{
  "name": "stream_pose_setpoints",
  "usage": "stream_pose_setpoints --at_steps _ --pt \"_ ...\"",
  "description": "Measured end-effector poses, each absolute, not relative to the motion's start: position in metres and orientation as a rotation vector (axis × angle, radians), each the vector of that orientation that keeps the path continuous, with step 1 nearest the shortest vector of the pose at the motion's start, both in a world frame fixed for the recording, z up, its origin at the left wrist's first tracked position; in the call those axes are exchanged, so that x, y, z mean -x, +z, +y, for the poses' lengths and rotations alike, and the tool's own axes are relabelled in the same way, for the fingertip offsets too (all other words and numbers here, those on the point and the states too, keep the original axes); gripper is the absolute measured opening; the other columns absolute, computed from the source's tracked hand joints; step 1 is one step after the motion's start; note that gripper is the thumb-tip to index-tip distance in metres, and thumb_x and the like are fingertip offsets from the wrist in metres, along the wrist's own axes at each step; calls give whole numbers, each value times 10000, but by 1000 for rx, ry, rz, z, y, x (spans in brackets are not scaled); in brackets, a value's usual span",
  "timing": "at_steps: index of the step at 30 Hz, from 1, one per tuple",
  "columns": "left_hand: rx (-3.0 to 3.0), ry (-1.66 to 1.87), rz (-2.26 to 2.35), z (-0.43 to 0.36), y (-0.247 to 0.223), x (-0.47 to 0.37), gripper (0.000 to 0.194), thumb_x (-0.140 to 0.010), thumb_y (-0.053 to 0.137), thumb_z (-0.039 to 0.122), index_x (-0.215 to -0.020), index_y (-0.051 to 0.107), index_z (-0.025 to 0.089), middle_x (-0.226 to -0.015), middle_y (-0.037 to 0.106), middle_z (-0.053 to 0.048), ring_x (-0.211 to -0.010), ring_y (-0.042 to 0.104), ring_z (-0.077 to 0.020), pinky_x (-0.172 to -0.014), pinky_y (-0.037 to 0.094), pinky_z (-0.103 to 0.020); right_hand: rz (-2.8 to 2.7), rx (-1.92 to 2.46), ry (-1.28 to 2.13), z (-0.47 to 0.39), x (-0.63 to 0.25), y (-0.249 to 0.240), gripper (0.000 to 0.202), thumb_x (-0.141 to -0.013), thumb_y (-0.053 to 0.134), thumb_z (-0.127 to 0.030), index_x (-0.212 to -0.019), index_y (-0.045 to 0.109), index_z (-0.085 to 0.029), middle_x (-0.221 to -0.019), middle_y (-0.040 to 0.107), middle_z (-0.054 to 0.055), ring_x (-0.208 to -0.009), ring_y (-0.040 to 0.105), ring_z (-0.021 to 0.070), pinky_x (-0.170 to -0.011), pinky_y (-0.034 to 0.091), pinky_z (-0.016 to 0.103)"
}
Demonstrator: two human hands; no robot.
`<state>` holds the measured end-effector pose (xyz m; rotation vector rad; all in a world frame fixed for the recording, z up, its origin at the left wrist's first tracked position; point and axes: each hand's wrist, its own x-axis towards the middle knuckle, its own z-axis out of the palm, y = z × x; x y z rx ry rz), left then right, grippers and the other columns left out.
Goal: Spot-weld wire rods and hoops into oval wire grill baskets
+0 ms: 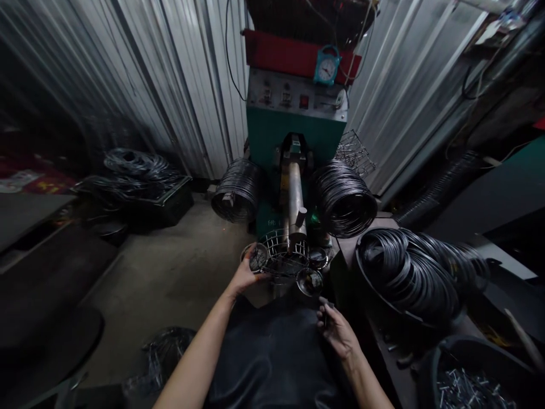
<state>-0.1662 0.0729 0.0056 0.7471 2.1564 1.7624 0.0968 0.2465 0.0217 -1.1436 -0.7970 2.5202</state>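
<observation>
My left hand (250, 274) is closed on the left side of a round wire basket (287, 262), which sits under the end of the machine's metal arm (297, 199). A small ring-shaped part shows beside those fingers. Lower right of the basket, my right hand (334, 326) has its fingers curled round a small dark piece too unclear to name. Just above that hand is a small round dish (309, 282) with bits inside. The green machine (272, 133) stands straight ahead.
Wire ring bundles hang left (237, 190) and right (344, 197) of the machine arm. More wire rings (409, 272) lie at the right, above a bucket of small metal pieces (472, 389). A crate with wire (140, 176) stands at the left, and a blue clock (327, 65) above.
</observation>
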Motion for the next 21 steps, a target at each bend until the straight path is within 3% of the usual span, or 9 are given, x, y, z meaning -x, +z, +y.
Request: stream_pose_setpoints --at_steps 3,11,17,21 --pt "-644 1879 2034 80 -5 159 1027 -526 824 260 -1386 265 220 -1378 447 -151 -1277 453 -250 -1056 365 -411 -817 1102 2497 244 -96 21 265 -596 821 -194 -830 696 -172 -689 618 -7 -605 565 95 -437 386 163" --pt "-493 2061 1999 77 2 146 829 -484 852 363 -1171 417 204 -1187 578 -128 -1113 587 -249 -942 489 -399 -741 1055 2532 241 -111 24 214 -667 718 -109 -874 669 -136 -669 591 2 -589 562 97 -508 470 195" --pt "-542 2017 2064 49 18 128 766 -448 850 432 -1075 476 200 -1137 599 -108 -1107 583 -266 -943 492 -424 -496 1078 2517 241 -119 32 132 -672 662 -92 -782 643 -162 -691 647 13 -660 617 138 -623 523 282" --pt "-588 1941 2072 30 22 106 808 -435 855 432 -1110 471 209 -1223 562 -123 -1186 532 -290 -1012 431 -459 -699 1020 2436 239 -122 29 155 -641 696 -177 -788 649 -171 -632 616 -21 -513 529 97 -486 438 228"
